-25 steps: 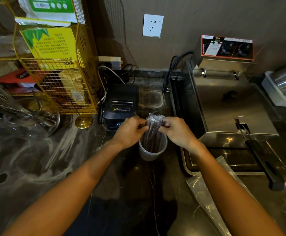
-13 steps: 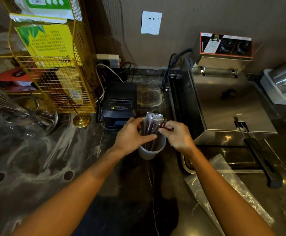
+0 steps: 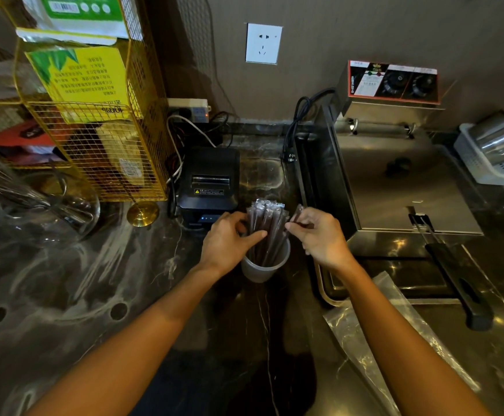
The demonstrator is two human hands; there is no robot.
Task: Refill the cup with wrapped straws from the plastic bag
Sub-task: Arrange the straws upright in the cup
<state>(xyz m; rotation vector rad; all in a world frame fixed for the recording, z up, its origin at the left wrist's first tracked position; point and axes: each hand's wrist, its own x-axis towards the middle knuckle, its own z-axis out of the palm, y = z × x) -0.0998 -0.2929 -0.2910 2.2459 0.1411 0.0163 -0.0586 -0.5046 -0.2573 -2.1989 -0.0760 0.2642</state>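
Observation:
A translucent plastic cup (image 3: 262, 270) stands on the dark marble counter, packed with upright dark wrapped straws (image 3: 267, 226). My left hand (image 3: 229, 238) curls around the left side of the straw bundle, thumb across its front. My right hand (image 3: 319, 235) is just right of the bundle and pinches one wrapped straw (image 3: 297, 212) near its top, held slightly apart from the others. The clear plastic bag (image 3: 394, 334) lies flat on the counter at the lower right, partly under my right forearm.
A black receipt printer (image 3: 208, 181) sits right behind the cup. A steel fryer (image 3: 394, 181) with a black-handled basket (image 3: 454, 277) fills the right side. A yellow wire rack (image 3: 94, 115) and a glass jar (image 3: 49, 205) stand at the left.
My left thumb has slid across the front of the bundle. My right hand has drawn one straw away to the right of the bundle.

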